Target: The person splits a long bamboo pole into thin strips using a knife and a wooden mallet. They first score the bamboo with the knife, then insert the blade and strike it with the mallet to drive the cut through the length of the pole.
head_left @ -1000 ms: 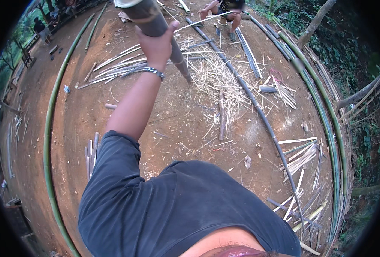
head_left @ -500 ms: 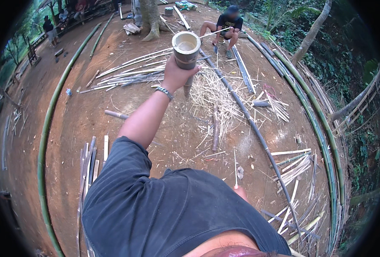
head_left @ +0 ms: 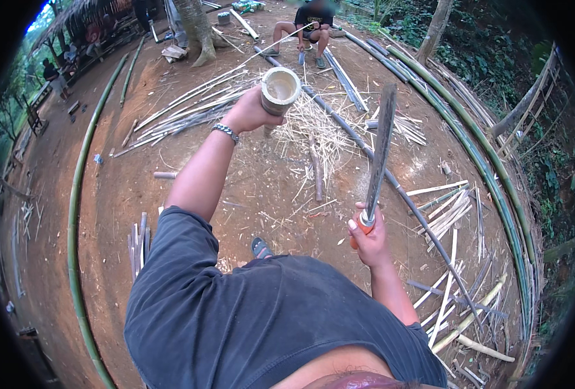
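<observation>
My left hand (head_left: 252,113), with a chain bracelet on its wrist, is wrapped round the upper end of a bamboo pole (head_left: 280,104). The pole's hollow cut end faces up toward me; its lower part is mostly hidden behind the hand. On the right, my right hand (head_left: 373,243) grips a machete (head_left: 381,149) by its orange handle. The long dark blade points upward and away, apart from the bamboo pole. Beyond the pole, pale bamboo strips and shavings (head_left: 307,129) are heaped on the dirt ground.
A co-worker (head_left: 310,29) squats at the back with a thin strip and a blade. Long green bamboo poles lie along the left (head_left: 80,175) and right (head_left: 488,149). A dark pole (head_left: 391,181) crosses the ground diagonally. Split strips (head_left: 453,214) lie at right; a tree trunk (head_left: 193,26) stands behind.
My right hand has come up from low beside my body, and the machete now shows raised. The bamboo pole's top has shifted slightly lower in view, still in my left hand.
</observation>
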Demonstrator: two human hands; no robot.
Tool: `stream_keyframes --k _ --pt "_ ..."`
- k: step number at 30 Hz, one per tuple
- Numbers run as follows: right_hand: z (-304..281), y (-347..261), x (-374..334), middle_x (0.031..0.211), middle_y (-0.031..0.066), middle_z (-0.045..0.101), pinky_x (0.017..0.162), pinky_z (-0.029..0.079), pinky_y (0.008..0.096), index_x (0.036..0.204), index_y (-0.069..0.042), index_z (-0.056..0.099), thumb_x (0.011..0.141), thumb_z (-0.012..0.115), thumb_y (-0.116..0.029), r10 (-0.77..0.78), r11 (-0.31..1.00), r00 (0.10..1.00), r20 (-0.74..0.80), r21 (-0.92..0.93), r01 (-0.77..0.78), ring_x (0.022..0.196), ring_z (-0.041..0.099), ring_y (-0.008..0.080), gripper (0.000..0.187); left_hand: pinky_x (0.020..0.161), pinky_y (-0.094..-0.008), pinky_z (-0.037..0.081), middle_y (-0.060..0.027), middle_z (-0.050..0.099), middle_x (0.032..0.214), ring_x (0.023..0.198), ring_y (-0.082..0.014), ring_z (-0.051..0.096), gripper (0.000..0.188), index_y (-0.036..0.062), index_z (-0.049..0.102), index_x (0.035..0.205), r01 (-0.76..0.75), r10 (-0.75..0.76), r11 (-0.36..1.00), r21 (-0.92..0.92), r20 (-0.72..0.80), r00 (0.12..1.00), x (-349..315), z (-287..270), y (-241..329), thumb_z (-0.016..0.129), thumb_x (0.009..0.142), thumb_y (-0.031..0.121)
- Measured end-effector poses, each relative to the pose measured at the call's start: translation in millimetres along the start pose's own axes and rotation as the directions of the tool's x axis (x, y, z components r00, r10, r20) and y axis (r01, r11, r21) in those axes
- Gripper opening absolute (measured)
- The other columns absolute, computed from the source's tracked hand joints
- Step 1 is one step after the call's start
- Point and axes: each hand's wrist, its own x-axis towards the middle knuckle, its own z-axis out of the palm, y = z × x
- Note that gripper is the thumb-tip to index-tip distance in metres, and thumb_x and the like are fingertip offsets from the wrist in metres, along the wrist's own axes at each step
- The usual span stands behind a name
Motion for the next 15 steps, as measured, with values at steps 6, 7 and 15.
stream_keyframes --k 6,7,15 --pt "11.3 -3.1 -37.3 0.088 0.0008 0.055 0.069 0.047 0.0264 0.134 -0.004 0.047 0.090 0.068 -0.005 0.054 0.999 0.997 0.049 0.001 -0.054 0.076 0.055 0.0079 0.048 0.103 -0.0384 0.049 -0.0137 0.065 0.123 0.115 -0.0281 0.063 0.078 0.0054 0.058 0.132 0.011 -0.014 1.000 0.027 0.142 0.990 -20.9 13.1 39.9 0.088 0.060 0.012" --pt "14.4 -4.6 -40.9 0.088 0.0007 0.055 0.069 0.047 0.0264 0.134 -0.004 0.047 0.090 0.069 -0.006 0.049 0.999 0.997 0.055 0.001 -0.049 0.076 0.054 0.0078 0.049 0.103 -0.0383 0.049 -0.0135 0.065 0.124 0.115 -0.0283 0.063 0.079 0.0055 0.058 0.132 0.013 -0.018 0.999 0.033 0.143 0.990 -20.9 16.3 42.3 0.088 0.060 0.011" --pt "39.0 -49.3 -26.4 0.082 -0.0023 0.056 0.066 0.046 0.0273 0.123 -0.006 0.055 0.089 0.072 -0.011 0.021 0.998 0.998 0.055 -0.067 -0.017 0.072 0.054 0.0070 0.039 0.105 -0.0388 0.048 -0.0136 0.065 0.125 0.117 -0.0289 0.062 0.080 0.0063 0.059 0.133 0.052 -0.053 0.999 0.014 0.184 0.981 -21.7 31.6 48.5 0.089 0.059 0.010"
